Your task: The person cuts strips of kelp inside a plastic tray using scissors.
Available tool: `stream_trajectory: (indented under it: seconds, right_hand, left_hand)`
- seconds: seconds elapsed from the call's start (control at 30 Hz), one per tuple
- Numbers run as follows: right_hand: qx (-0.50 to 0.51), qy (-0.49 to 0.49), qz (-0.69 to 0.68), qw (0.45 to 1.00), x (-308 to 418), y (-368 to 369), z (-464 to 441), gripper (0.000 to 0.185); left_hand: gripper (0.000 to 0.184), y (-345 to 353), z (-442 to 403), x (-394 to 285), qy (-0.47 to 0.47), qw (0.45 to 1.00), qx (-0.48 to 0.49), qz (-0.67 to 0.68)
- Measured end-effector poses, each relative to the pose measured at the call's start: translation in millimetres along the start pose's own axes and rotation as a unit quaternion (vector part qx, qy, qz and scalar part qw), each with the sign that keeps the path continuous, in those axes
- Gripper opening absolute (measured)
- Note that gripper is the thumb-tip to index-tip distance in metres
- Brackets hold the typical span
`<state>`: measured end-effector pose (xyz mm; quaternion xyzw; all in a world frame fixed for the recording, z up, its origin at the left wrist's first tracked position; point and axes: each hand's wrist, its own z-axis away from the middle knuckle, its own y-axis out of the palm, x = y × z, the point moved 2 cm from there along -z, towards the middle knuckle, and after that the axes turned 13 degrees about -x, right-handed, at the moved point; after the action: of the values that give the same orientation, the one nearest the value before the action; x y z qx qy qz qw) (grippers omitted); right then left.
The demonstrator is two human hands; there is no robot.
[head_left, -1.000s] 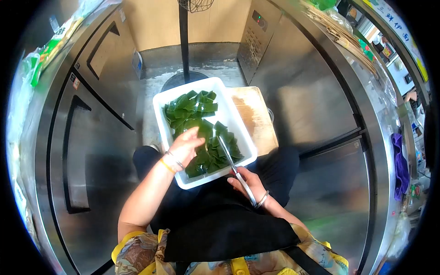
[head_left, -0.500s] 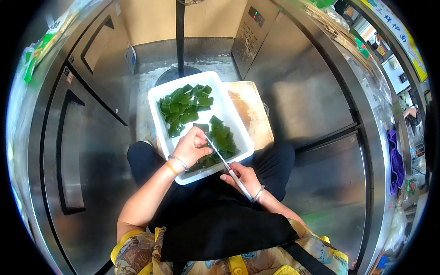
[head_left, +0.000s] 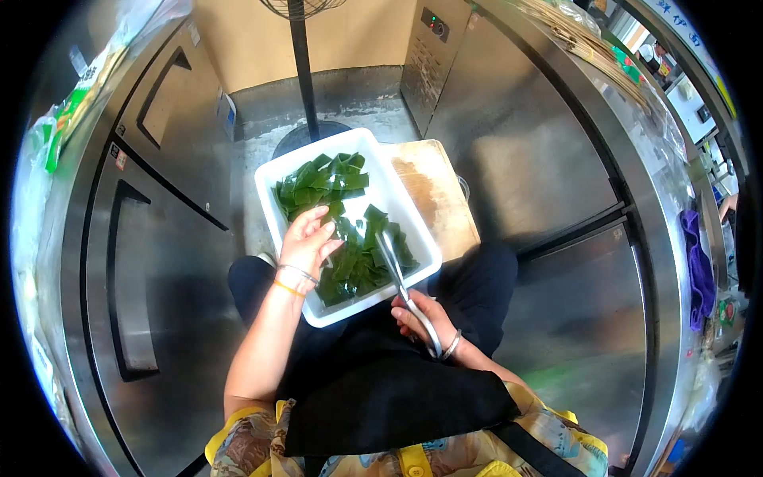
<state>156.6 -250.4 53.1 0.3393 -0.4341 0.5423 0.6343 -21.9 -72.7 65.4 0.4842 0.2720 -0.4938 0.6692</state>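
A white plastic tub (head_left: 269,189) sits between my knees, holding two heaps of dark green kelp pieces. The far heap of kelp (head_left: 314,183) lies towards the tub's upper left, and the near heap of kelp (head_left: 358,266) towards its lower right. My left hand (head_left: 306,242) hovers over the tub's left side between the heaps, fingers apart and bent, with no piece visible in them. In my right hand (head_left: 425,315), at the tub's near right corner, is a pair of metal scissors (head_left: 395,270); the blades point up over the near heap.
A wooden board (head_left: 437,191) lies under and beside the tub. Steel cabinets stand close at left (head_left: 171,262) and right (head_left: 540,159). Behind the tub rises a black fan pole (head_left: 304,79). Thin sticks (head_left: 592,52) and a purple cloth (head_left: 697,270) are at the right counter.
My left hand has moved up and left, away from the scissors, and its pinch has opened. The scissors have turned more upright and stay in my right hand.
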Motion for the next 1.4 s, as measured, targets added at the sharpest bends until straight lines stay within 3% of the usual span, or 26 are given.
stream_trajectory:
  seconds: [0.03, 0.1, 0.23, 0.33, 0.47, 0.87, 1.03, 1.27, 1.4]
  right_hand:
    - [0.008, -0.015, 0.017, 1.000, -4, 0, 0, 0.022]
    - [0.002, -0.039, 0.027, 0.999, -13, 1, -1, 0.027]
    - [0.005, -0.058, 0.061, 0.996, -16, 3, -3, 0.031]
    - [-0.005, -0.025, 0.025, 0.999, -17, 5, -9, 0.033]
    - [-0.029, -0.091, 0.054, 0.994, -8, 7, -14, 0.032]
    - [-0.024, -0.107, 0.108, 0.988, -15, 4, -8, 0.037]
    - [-0.043, -0.173, 0.133, 0.975, -10, 5, -11, 0.038]
    - [-0.060, -0.174, 0.132, 0.974, -9, 4, -17, 0.038]
    - [-0.067, -0.126, 0.146, 0.979, -17, -4, -21, 0.035]
  left_hand:
    - [0.033, -2, -2, 3, 0.001, 1.000, 0.001, -0.003]
    - [0.032, -5, -4, 12, -0.038, 0.991, 0.043, 0.119]
    - [0.033, -1, 6, 27, -0.042, 0.981, 0.085, 0.171]
    - [0.031, 1, 19, 37, -0.042, 0.986, 0.065, 0.150]
    - [0.025, 7, 34, 45, -0.023, 0.992, 0.063, 0.103]
    - [0.024, 2, 28, 47, 0.009, 0.990, -0.037, 0.138]
    - [0.022, 5, 35, 54, -0.009, 0.995, -0.028, 0.096]
    - [0.021, 15, 49, 57, -0.017, 0.999, -0.027, 0.039]
    - [0.019, 8, 39, 62, -0.003, 0.999, -0.033, 0.034]
